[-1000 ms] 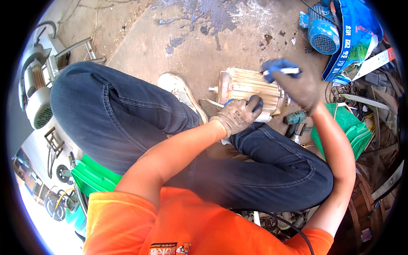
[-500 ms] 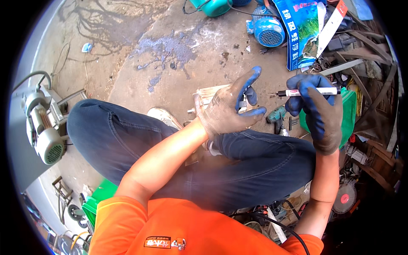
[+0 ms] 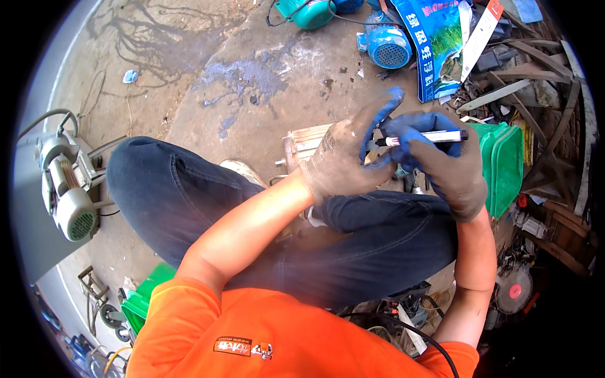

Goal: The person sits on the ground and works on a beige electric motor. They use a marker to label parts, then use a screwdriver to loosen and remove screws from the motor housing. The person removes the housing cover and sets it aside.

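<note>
My right hand (image 3: 444, 157), in a grey glove with blue-coated fingers, grips a white marker pen (image 3: 435, 137) with black ends. The pen lies nearly level, its left end pointing into my left hand (image 3: 343, 154). That hand wears a matching glove; its index finger stretches up and away, and the thumb reaches toward the pen. Something small and greyish shows between its thumb and curled fingers, too hidden to name. Behind my left wrist, on the ground, is a pale finned motor housing (image 3: 305, 143), partly covered by the hand.
Blue (image 3: 389, 47) and teal (image 3: 312, 14) motors stand at the far side beside a blue printed sack (image 3: 432, 50). A green bin (image 3: 502, 167) and scrap wood lie to the right. A grey-green machine (image 3: 74, 211) is at left. My bent legs (image 3: 283, 239) frame the near ground.
My right hand has moved left with the marker pen, bringing its black end up to my left hand. The left hand has shifted slightly right, and the view has turned a little.
</note>
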Tool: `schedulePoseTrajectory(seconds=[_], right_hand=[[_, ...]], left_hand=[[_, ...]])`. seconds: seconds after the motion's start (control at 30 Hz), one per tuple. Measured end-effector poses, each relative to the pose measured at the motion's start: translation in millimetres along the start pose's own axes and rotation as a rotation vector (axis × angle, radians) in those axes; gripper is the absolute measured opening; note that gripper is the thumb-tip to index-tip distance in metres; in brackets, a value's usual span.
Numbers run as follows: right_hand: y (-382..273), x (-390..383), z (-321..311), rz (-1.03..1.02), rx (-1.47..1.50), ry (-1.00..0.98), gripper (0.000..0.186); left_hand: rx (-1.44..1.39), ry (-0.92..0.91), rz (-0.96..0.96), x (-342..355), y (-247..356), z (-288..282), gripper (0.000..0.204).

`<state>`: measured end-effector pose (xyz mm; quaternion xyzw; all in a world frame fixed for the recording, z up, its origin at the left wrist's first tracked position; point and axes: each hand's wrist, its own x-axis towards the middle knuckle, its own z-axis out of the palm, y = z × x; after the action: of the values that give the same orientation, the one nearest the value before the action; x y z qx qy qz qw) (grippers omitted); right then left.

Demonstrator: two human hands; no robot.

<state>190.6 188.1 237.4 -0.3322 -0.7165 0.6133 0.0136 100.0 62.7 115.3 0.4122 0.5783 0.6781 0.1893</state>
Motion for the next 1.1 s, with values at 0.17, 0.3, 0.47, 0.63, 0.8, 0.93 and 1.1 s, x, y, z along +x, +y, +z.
schedulePoseTrajectory(seconds=[0.17,0.3,0.47,0.63,0.8,0.93,1.1], right_hand=[[0,10,1,0.023,-0.087,0.005,0.020],[6,24,8,-0.136,-0.226,-0.023,0.021],[12,43,25,-0.593,-0.459,-0.062,0.016],[16,40,38,-0.563,-0.333,-0.046,0.017],[12,33,31,-0.426,-0.293,0.015,0.025],[17,37,13,-0.377,-0.230,0.075,0.030],[42,40,-12,-0.484,-0.281,0.049,0.032]], left_hand=[[0.056,-0.052,0.154,16,-15,-6,0.079],[-0.036,-0.168,-0.092,27,-5,-36,0.070],[-0.312,-0.254,-0.153,39,-7,-58,0.078],[-0.150,-0.127,-0.001,39,13,-50,0.072],[0.023,-0.041,0.088,28,-4,-33,0.065],[-0.158,-0.003,0.044,33,-3,-13,0.075],[-0.233,-0.078,-0.063,37,1,5,0.080]])
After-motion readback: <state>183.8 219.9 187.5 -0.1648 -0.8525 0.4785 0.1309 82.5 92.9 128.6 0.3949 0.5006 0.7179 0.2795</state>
